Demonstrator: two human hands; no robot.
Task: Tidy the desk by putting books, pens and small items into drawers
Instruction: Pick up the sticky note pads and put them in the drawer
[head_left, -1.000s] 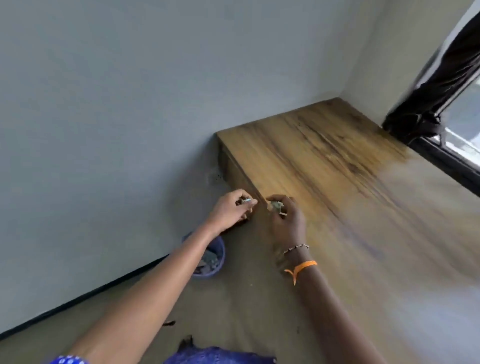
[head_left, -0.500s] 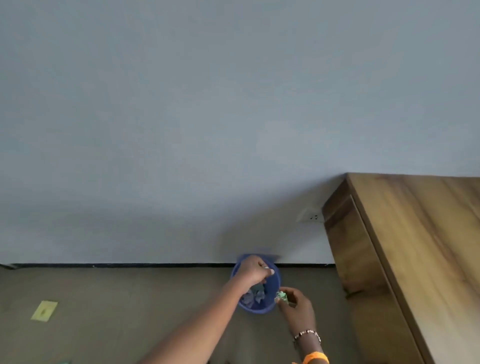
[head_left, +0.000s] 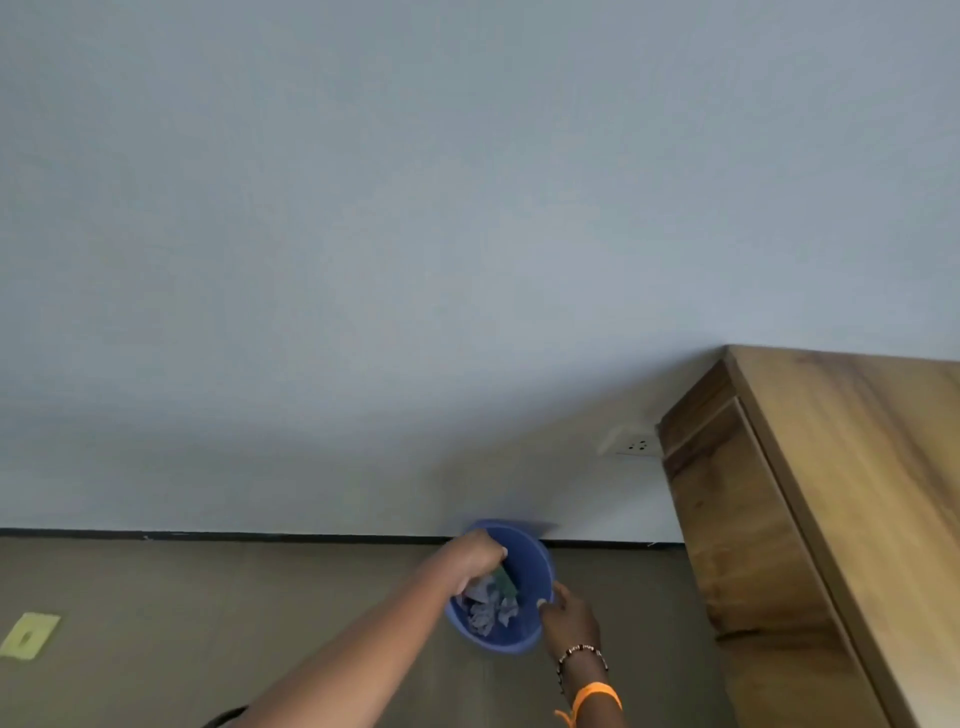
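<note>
Left hand (head_left: 475, 558): reaches down over the mouth of the blue bin (head_left: 535, 566), fingers curled; a green scrap (head_left: 504, 581) shows just under the fingertips, but whether it is pinched or already let go cannot be told.
Right hand (head_left: 569, 621): at the bin's near right rim, fingers bent, something small and pale at the fingertips; whether it grips the rim or a scrap cannot be told. Beaded bracelet (head_left: 582, 652) and orange wristband (head_left: 597, 693) on that wrist.

Blue bin: on the floor (head_left: 208, 597) against the wall (head_left: 415, 260), directly beneath both hands. Holds crumpled paper (head_left: 485, 610), pale, lying below the left fingertips.

Handling, judged: scraps look very light, soft and crushable, not fragile and not slippery; a fingertip pinch anywhere on a wad should serve, and they would drop slowly and could drift past the rim if released high. The bin seems thin plastic, light enough to tip if pushed at the rim.

Desk (head_left: 857, 493): wooden, to the right of the right hand, well apart from it; only its end panel and part of the top show. No drawers in view.

Also present: wall socket (head_left: 636, 445), above and to the right of the hands; yellow-green floor plate (head_left: 28, 635), far to the left of the left arm.
</note>
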